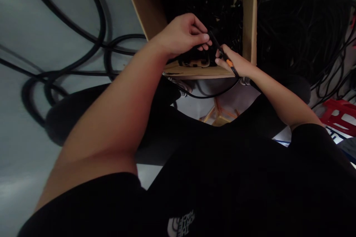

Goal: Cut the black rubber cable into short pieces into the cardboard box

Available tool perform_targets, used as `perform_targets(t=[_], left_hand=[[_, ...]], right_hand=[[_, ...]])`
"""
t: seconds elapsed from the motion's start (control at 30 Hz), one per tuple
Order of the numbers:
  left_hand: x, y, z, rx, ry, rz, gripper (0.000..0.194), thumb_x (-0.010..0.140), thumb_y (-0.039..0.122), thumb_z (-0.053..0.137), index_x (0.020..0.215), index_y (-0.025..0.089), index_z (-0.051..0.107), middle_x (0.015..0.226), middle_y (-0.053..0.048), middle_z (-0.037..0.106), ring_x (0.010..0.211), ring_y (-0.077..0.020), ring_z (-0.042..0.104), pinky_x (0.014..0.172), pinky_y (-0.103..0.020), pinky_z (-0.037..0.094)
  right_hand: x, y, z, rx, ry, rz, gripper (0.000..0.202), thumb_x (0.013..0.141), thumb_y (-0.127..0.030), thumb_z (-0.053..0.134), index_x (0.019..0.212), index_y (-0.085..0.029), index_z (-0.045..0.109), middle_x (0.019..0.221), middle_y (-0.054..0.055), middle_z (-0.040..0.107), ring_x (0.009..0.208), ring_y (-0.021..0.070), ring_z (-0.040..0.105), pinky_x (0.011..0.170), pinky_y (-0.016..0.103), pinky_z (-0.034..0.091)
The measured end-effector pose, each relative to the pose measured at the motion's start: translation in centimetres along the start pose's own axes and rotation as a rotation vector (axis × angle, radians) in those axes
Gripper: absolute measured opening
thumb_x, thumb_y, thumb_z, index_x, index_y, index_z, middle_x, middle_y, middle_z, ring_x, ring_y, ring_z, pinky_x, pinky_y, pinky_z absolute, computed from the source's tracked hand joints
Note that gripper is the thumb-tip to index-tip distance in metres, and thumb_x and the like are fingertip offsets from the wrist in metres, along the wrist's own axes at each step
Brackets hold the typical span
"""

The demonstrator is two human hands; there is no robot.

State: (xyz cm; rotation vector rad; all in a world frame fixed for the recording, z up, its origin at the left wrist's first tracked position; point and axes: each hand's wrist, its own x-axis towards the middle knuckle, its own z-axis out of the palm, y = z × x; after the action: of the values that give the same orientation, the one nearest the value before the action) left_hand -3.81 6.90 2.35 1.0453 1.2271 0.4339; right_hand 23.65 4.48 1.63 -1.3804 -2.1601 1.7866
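Observation:
My left hand (187, 35) is over the cardboard box, thumb and fingers pinched together near the upper end of a slim dark piece. What sits between those fingertips is too dark to make out. My right hand (232, 58), lower and to the right at the box's near edge, is closed around a slim black piece with an orange section (229, 63). Its exact kind is unclear. A thin black cable (204, 97) curves down from below the right hand and runs left beneath the box edge. Small black parts (194, 5), too dark to tell apart, fill the box under both hands.
The open cardboard box (253, 26) stands in front of my knees. Thick black cables (101, 18) loop over the grey floor at left; a heap of black cables (292, 18) lies at right. A wooden stool (221, 118) shows between my legs, a red plastic stool (338, 113) at right.

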Motion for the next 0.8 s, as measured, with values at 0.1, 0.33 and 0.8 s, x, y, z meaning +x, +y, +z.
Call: perform_targets(t=[0.1,0.33,0.8], left_hand=[[0.1,-0.1,0.5,0.04,-0.036,0.011,0.013,0.113,0.016,0.079,0.114,0.024,0.07,0.122,-0.016,0.098,0.114,-0.0271,0.094,0.118,-0.056,0.075],[0.1,-0.2,0.7,0.11,-0.07,0.027,0.007,0.116,0.026,0.075,0.115,0.026,0.068,0.125,-0.017,0.096,0.11,-0.027,0.093,0.11,-0.054,0.075],[-0.4,0.7,0.1,0.205,-0.113,0.054,0.016,0.11,0.043,0.072,0.101,0.031,0.069,0.121,-0.017,0.097,0.078,-0.0228,0.068,0.087,-0.047,0.064]], right_hand=[[0.3,-0.4,-0.1,-0.02,-0.009,-0.005,0.073,0.115,-0.097,0.073,0.133,-0.027,0.061,0.128,0.013,0.077,0.13,0.0355,0.075,0.13,0.06,0.068],[0.0,-1.5,0.3,0.023,0.039,0.033,0.075,0.117,-0.101,0.068,0.131,-0.028,0.061,0.112,0.008,0.075,0.116,0.0324,0.082,0.113,0.052,0.074],[-0.2,-0.9,-0.5,0.089,0.021,0.078,0.08,0.115,-0.106,0.07,0.126,-0.027,0.06,0.106,0.007,0.075,0.109,0.0325,0.085,0.104,0.051,0.078]])
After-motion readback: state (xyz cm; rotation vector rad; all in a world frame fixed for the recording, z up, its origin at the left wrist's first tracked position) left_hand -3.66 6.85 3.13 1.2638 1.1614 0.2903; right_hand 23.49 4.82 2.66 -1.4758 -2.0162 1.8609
